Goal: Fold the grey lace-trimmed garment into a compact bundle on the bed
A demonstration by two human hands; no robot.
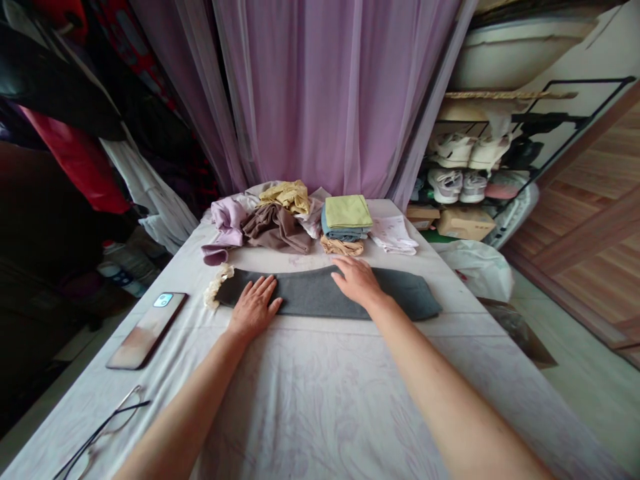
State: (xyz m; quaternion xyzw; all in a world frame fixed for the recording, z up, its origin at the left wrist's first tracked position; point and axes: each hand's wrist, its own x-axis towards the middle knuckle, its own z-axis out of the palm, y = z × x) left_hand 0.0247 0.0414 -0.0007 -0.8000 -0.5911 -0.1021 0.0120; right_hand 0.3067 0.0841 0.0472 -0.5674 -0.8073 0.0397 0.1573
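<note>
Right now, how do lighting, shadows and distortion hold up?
Head view: dim, soft light, the hanging clothes at left sunk in deep shadow; head view: wide-lens stretch toward the edges, plain in the forearms; head view: the dark grey garment shows little texture, and the shoes look soft.

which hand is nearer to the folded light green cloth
Right. The right hand rests on the dark grey cloth, just in front of the stack topped by the light green cloth; the left hand is on the grey cloth too, farther left.

1 head-worn camera, facing forward and down, table close below, curtain beyond
</note>
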